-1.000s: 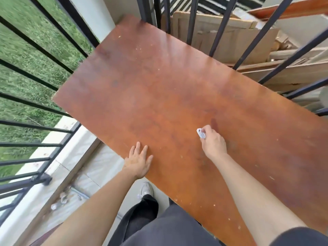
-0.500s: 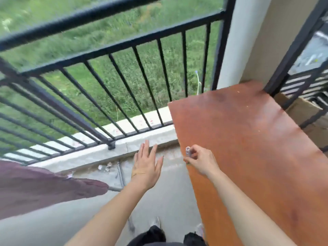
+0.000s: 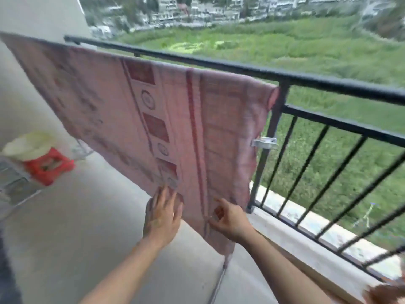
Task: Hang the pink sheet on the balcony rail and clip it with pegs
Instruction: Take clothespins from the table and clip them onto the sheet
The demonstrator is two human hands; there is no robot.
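The pink patterned sheet [image 3: 135, 110] hangs draped over the black balcony rail [image 3: 328, 84], reaching from the left wall to a rail post. One white peg [image 3: 264, 143] is clipped on the sheet's right edge, below the rail. My left hand [image 3: 162, 216] is open with its fingers spread, at the sheet's lower edge. My right hand [image 3: 230, 218] is in front of the sheet's lower right corner with thumb and fingers curled. The view is blurred and no peg shows in that hand.
A white basin [image 3: 28, 145] sits on a red stool [image 3: 48, 165] at the left by the wall. Black vertical bars [image 3: 306, 163] run along the right above a pale ledge. The brown board's edge [image 3: 385, 292] shows at bottom right. Grass lies beyond.
The view has swung left from the brown board to the rail with the sheet. Both hands have moved up to the sheet's lower edge. The peg seen earlier in my right hand no longer shows.
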